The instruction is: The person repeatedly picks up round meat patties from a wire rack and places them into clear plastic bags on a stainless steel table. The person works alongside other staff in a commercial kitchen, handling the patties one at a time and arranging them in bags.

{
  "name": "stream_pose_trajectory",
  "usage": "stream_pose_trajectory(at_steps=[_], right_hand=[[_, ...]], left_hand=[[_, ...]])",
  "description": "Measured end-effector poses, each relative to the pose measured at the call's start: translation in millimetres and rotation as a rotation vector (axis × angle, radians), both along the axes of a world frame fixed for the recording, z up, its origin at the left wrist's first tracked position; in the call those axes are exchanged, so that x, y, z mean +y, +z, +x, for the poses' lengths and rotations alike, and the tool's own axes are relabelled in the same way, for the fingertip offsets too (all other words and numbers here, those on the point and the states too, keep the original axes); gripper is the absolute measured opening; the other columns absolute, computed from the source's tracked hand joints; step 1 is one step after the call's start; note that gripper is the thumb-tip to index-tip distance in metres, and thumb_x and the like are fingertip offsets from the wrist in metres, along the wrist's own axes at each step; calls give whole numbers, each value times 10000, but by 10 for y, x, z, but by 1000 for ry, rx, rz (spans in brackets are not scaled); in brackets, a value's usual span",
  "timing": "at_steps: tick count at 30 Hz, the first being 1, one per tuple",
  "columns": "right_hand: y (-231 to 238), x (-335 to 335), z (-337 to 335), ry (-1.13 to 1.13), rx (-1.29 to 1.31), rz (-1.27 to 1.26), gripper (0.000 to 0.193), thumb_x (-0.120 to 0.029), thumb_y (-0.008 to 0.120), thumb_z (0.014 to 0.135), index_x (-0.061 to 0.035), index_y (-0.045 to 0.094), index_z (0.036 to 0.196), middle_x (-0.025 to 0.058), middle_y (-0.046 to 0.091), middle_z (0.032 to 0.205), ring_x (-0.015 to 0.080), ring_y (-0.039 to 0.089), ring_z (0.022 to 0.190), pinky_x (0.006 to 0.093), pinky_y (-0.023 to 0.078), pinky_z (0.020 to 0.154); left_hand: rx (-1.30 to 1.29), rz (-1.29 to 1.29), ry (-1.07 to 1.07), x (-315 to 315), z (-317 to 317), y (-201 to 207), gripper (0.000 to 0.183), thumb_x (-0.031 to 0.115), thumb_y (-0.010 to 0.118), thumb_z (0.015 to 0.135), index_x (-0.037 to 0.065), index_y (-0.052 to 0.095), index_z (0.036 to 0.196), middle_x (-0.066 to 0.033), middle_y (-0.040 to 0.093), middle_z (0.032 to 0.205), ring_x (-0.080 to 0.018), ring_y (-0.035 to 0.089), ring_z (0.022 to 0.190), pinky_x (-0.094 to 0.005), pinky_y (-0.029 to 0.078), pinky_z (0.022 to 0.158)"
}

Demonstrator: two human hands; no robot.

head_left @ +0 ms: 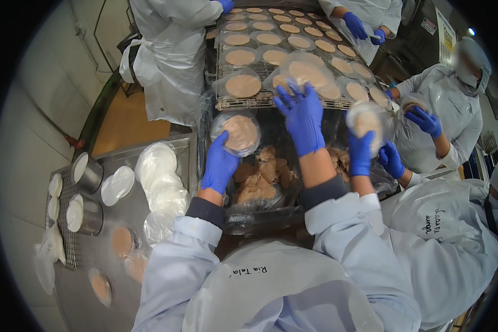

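Pale disc (240, 133) is pinched in the left hand (221, 163); the right hand (303, 116), fingers spread, overlaps a blurred disc (307, 72) near the conveyor's front edge (252, 104).

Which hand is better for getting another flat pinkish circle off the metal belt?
Probably the right hand: its blue-gloved fingers are spread at the grey metal mesh belt. The left hand holds a flat pinkish disc.
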State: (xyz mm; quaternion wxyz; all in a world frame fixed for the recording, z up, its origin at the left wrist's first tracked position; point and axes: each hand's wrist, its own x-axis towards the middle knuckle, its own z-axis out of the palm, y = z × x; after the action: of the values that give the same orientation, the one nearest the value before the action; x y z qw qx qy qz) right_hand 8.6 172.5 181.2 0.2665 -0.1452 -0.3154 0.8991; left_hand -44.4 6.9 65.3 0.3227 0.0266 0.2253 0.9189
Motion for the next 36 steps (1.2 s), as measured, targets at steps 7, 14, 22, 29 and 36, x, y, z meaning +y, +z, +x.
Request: stream_pose_trajectory(at_steps=[7,14,22,29,36], right_hand=[[-247,-80,276,258,64,-116,489,-281,364,893,-26,252,1295,154,379,1284,337,426,1140,462,366,930],[-634,195,255,108,-10,-387,512,-402,338,883,-47,332,1252,148,411,1253,336,425,1137,502,364,922],[-828,203,145,90,79,-210,554,-433,354,861,-59,320,1268,169,384,1268,352,386,1159,555,330,928],[74,-183,-156,-522,81,1122,574,-411,487,833,-51,363,1263,190,328,1318,376,305,1216,571,187,973],[-429,-687,17,-254,-125,1469,471,-323,601,784,-64,510,1167,209,368,1292,363,271,1241,523,103,1012]], left_hand=[[55,98,8,-169,8,171,522,412,319,909,16,355,1247,-175,392,1273,-306,390,1176,-474,334,969],[122,139,10,208,-142,444,490,310,444,890,16,325,1263,-177,398,1264,-308,400,1166,-469,341,975],[-32,-16,28,201,-19,56,453,125,547,837,17,367,1238,-157,448,1224,-286,457,1115,-436,381,955],[-146,-23,48,-364,138,204,430,165,526,858,40,367,1237,-152,443,1232,-305,452,1123,-487,387,936],[-65,64,47,-457,-18,-154,468,327,441,894,50,342,1257,-161,412,1256,-315,432,1138,-508,356,947]])
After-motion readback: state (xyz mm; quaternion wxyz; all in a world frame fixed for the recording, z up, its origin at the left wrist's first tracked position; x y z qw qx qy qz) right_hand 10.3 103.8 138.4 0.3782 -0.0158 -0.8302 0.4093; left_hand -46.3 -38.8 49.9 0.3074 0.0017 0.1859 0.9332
